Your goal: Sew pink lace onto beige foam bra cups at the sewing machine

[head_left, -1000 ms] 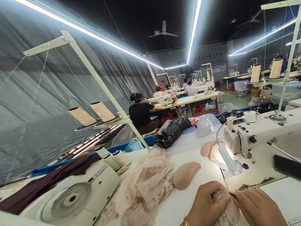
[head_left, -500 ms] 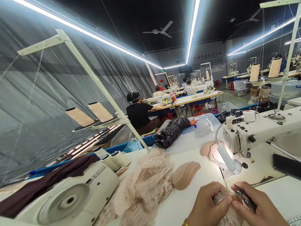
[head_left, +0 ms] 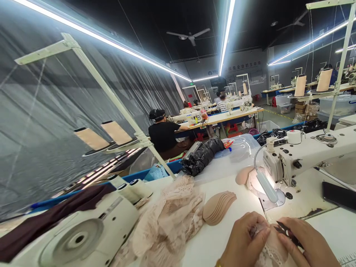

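At the lower right, my left hand (head_left: 244, 239) is closed on a piece of beige lace fabric (head_left: 271, 248), thumb pressed against the fingers. My right hand (head_left: 307, 241) is closed around small dark thread snips (head_left: 289, 233), whose blades point left toward the lace; its fingertips also touch the fabric's right side. Left of my hands lie a fanned stack of beige pads (head_left: 219, 207) and a heap of beige lace (head_left: 169, 218). Another lace piece (head_left: 253, 181) lies beside the sewing machine's lit needle area.
A white sewing machine (head_left: 314, 155) stands at the right, near a black phone (head_left: 339, 194). Another machine (head_left: 83, 233) is at the lower left. A black plastic bundle (head_left: 203, 155) lies behind the lace. A person in black (head_left: 162, 135) sits farther back.
The lace between my hands has turned and shows more of its smooth beige side. The snips have shifted slightly within my right hand. The camera view has moved slightly.
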The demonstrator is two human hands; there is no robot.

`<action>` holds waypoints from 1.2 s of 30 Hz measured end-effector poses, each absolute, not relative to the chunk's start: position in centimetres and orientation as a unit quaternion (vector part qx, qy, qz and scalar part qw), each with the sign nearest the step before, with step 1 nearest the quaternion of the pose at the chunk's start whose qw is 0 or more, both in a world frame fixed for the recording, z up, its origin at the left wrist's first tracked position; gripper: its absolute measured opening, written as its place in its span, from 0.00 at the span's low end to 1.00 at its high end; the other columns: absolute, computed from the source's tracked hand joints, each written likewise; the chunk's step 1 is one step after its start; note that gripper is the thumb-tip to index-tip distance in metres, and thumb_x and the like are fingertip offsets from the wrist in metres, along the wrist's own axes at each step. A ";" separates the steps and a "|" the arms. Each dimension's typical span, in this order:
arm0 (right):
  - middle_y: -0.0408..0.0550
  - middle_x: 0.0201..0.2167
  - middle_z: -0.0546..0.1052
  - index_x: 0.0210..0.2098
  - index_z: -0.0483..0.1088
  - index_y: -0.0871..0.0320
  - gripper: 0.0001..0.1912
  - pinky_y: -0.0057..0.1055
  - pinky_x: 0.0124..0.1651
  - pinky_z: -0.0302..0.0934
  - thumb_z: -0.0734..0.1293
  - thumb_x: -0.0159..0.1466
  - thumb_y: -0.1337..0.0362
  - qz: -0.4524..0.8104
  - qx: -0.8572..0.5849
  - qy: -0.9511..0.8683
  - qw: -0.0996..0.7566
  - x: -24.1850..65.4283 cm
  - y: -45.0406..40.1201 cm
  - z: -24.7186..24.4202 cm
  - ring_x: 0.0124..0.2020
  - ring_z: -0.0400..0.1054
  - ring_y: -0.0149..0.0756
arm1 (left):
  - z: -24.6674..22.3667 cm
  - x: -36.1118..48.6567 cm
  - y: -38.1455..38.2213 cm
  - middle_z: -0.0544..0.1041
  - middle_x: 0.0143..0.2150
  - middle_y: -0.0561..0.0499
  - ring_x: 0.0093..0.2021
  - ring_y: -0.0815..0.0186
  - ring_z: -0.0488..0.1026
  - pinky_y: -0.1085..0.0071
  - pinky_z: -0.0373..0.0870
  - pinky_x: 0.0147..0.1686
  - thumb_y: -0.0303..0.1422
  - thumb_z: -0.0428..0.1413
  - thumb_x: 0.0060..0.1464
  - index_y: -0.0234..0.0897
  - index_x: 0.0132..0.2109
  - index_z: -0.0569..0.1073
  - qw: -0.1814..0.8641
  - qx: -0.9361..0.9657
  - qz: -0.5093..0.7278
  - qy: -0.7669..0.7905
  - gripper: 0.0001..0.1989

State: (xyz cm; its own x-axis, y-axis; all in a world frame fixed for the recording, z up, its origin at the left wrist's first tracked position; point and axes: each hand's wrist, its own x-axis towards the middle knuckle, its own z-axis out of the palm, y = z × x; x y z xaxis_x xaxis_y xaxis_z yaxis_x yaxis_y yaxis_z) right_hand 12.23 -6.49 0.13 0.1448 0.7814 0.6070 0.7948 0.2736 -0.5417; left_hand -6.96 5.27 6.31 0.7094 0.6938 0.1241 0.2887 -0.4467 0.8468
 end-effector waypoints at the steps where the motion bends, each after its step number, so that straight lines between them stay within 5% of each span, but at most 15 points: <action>1: 0.44 0.37 0.83 0.52 0.74 0.48 0.09 0.30 0.35 0.76 0.64 0.75 0.58 -0.025 -0.595 -0.670 0.443 12.4 -6.4 0.1 0.34 0.80 0.38 | 6.3 -7.0 5.2 0.81 0.37 0.49 0.37 0.61 0.74 0.67 0.68 0.43 0.35 0.58 0.57 0.39 0.39 0.80 0.435 0.815 0.236 0.302 0.07; 36: 0.44 0.32 0.80 0.52 0.70 0.55 0.10 0.34 0.35 0.68 0.60 0.76 0.69 -0.167 -0.547 -0.731 0.373 12.1 -5.7 -0.7 0.31 0.77 0.38 | 5.7 -6.6 5.2 0.85 0.37 0.47 0.37 0.60 0.78 0.68 0.72 0.41 0.30 0.62 0.53 0.37 0.35 0.84 0.502 0.780 0.238 0.289 0.05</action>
